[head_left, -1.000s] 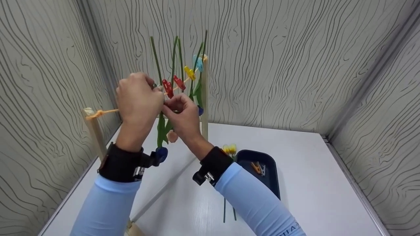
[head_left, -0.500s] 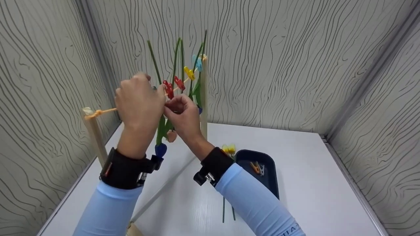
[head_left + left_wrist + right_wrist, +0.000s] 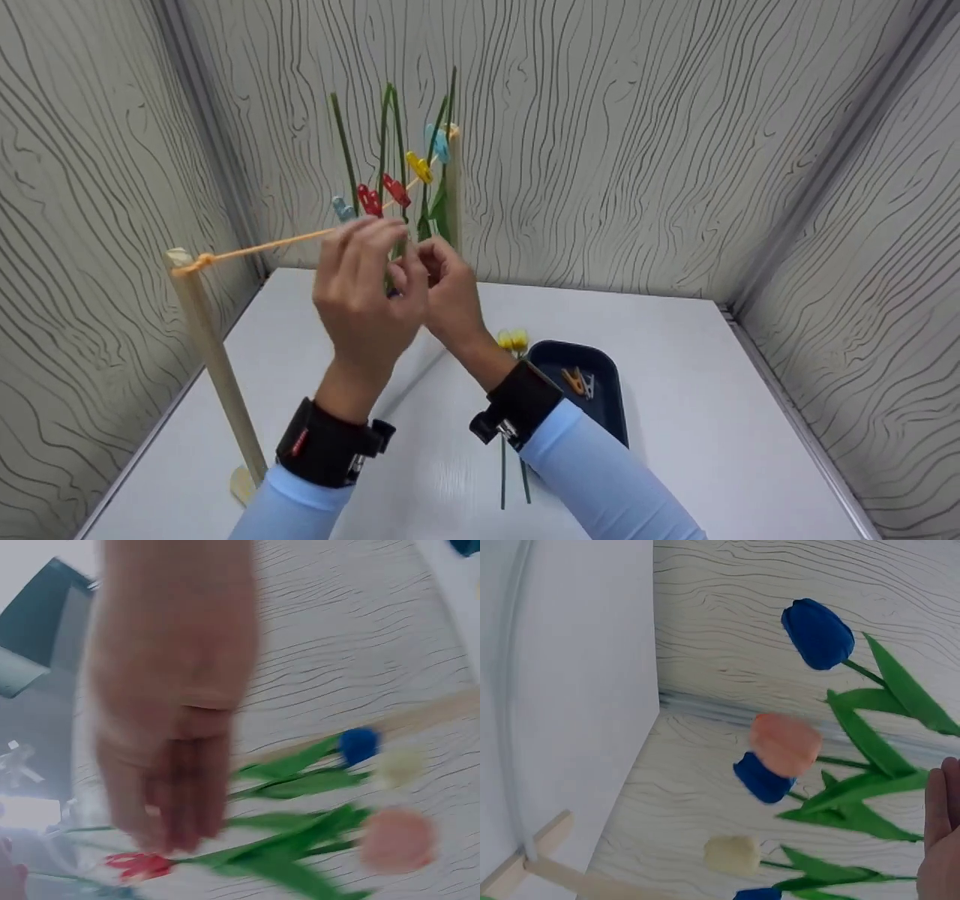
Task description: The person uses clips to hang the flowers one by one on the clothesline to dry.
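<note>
Artificial tulips hang head-down from an orange cord (image 3: 277, 243), held by a pale blue clothespin (image 3: 343, 208), two red clothespins (image 3: 396, 190), a yellow clothespin (image 3: 419, 166) and a light blue clothespin (image 3: 436, 142). Just below the cord is my left hand (image 3: 367, 292), blurred, its fingers loosely bent around nothing visible. Beside it, my right hand (image 3: 450, 292) has loosely curled fingers, and no object shows between them. A blue tulip (image 3: 817, 634), a peach tulip (image 3: 784, 744) and a cream tulip (image 3: 732, 855) dangle beyond the right fingers (image 3: 936, 810).
Wooden posts (image 3: 214, 360) carry the cord at both ends. On the white table (image 3: 675, 420), a dark tray (image 3: 611, 375) holds an orange clothespin (image 3: 574, 381) and a grey clothespin (image 3: 589, 385). Yellow tulips (image 3: 513, 341) lie beside it. Wood-patterned walls surround the table.
My left hand has come away from the pale blue clothespin, moving down and right and uncovering it on the cord. My right hand has shifted slightly right and down.
</note>
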`<state>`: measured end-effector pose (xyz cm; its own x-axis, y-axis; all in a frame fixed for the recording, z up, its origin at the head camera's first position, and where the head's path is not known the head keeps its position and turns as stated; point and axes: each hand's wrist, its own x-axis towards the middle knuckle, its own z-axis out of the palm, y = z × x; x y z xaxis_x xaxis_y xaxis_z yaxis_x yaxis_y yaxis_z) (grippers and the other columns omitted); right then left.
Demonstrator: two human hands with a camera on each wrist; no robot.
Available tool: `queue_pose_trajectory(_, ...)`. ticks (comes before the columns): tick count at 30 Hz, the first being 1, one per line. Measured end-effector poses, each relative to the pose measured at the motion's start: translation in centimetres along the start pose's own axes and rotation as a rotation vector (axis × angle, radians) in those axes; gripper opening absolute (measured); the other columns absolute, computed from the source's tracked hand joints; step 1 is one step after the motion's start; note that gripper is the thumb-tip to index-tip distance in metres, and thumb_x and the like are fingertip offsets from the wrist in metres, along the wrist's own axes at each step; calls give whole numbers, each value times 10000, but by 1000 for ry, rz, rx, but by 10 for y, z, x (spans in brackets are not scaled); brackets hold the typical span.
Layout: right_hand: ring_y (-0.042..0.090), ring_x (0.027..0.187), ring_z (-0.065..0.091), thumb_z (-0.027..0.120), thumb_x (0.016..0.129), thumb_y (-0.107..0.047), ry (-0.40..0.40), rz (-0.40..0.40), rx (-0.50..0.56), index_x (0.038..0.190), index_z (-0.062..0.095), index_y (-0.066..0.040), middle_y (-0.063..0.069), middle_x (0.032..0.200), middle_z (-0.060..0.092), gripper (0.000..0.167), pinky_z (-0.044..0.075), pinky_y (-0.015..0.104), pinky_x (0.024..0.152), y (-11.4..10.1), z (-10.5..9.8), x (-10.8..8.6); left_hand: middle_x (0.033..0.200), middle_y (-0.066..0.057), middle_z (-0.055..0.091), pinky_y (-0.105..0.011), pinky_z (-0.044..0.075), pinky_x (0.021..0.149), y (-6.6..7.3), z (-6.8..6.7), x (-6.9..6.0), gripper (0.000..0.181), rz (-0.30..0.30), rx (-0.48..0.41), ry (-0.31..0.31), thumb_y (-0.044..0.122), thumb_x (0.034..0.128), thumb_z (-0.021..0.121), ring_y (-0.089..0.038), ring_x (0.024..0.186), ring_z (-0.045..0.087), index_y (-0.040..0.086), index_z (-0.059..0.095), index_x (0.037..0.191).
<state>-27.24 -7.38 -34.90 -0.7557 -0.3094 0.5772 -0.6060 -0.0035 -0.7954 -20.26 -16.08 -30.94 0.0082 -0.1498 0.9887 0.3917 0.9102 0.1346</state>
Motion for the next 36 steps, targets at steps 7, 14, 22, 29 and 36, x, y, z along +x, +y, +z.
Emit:
queue_pose_trajectory(7, 170, 951, 780, 745, 1003, -55, 21, -24, -166, 1058, 708, -38, 124, 1020, 783, 69, 643, 225, 876, 55, -71, -27, 1050, -90, 838, -392, 647, 935, -12, 24, -93, 198, 28, -141, -374, 69, 903, 864, -262, 1027, 733, 50, 806, 1091)
queue_pose_trajectory(14, 248, 970, 746, 719, 1028, -96, -6, 355, -446, 1041, 711, -56, 141, 1038, 775, 43, 611, 354, 906, 135, -152, -64, 1107, -66, 823, -360, 667, 954, -24, 31, -156, 229, -141, -173, -829, 124, 952, 849, -226, 1065, 764, 115, 803, 1176)
queue_pose_trajectory(22, 406, 1152, 740, 692, 998, -112, -332, 636, -983, 1269, 682, 59, 277, 1250, 746, 320, 595, 567, 1014, 182, -182, -103, 1247, -90, 803, -470, 620, 1049, -20, 29, -214, 252, -568, -191, -1122, 144, 1013, 773, -278, 1193, 742, 88, 775, 1259)
queue_pose_trajectory(29, 420, 1071, 730, 620, 1021, 38, -513, 675, -1114, 1157, 735, 56, 284, 1201, 757, 179, 586, 576, 1010, 179, -165, -102, 1219, -93, 815, -495, 627, 1032, -17, 27, -219, 216, -712, -241, -1113, 127, 1025, 748, -290, 1162, 750, 89, 782, 1236)
queue_pose_trajectory(36, 517, 1226, 687, 595, 1040, 79, -558, 525, -1126, 1167, 751, 57, 267, 1322, 717, 203, 509, 706, 1126, 180, -155, -102, 1184, -92, 827, -482, 641, 993, -16, 30, -215, 192, -698, -275, -1066, 119, 1023, 750, -296, 1124, 767, 92, 789, 1209)
